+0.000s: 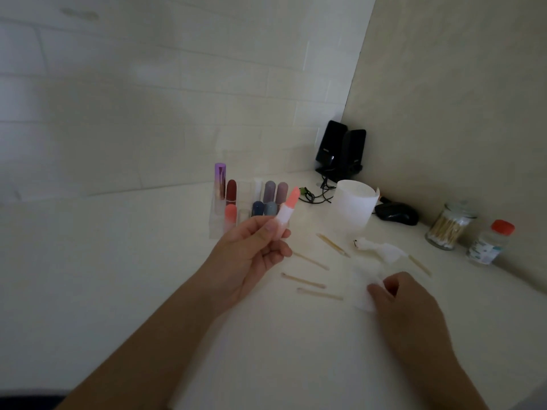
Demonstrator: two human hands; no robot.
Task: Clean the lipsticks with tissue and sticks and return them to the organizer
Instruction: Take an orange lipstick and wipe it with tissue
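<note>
White countertop against tiled wall | left hand grips coral lipstick | right hand pinches tissue

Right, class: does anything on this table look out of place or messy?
Yes. Several sticks lie scattered at different angles on the table, beside a crumpled tissue, rather than in the jar. They are probably used ones left out from cleaning.
</note>
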